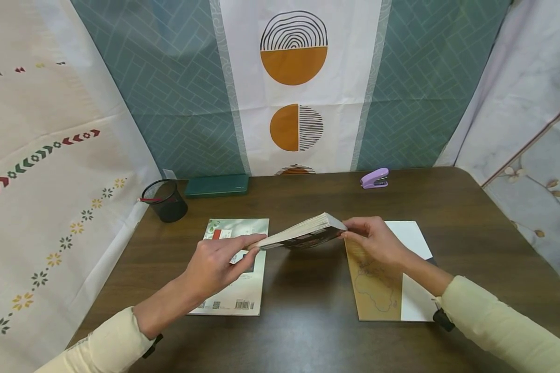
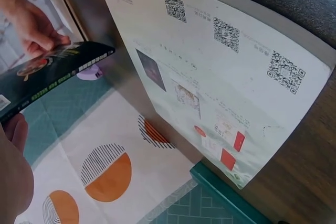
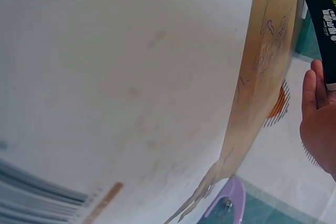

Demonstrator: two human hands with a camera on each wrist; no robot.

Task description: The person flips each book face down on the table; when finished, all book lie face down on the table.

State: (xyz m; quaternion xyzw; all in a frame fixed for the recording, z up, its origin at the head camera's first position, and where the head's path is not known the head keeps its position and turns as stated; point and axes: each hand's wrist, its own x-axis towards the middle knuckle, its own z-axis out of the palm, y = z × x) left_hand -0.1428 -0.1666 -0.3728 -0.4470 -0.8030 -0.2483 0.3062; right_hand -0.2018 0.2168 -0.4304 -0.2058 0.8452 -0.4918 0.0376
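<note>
A thick paperback book point(image 1: 303, 237) with a dark printed cover is held tilted in the air above the table, its page edges facing up and left. My left hand point(image 1: 219, 259) pinches its left end between thumb and fingers. At the opposite end my right hand point(image 1: 378, 239) grips it the same way. In the left wrist view the dark cover point(image 2: 58, 69) shows a food picture and spine lettering. Under my left hand lies a pale green-white book point(image 1: 249, 290) with a barcode. Below my right hand lies a tan and white book point(image 1: 378, 295), partly covered by that hand.
Along the back of the brown table point(image 1: 308, 342) stand a black mesh pen cup point(image 1: 170, 207) holding a red pencil, a dark green case point(image 1: 217, 185) and a purple stapler point(image 1: 375, 178). Patterned cloth point(image 1: 303, 124) hangs behind the table.
</note>
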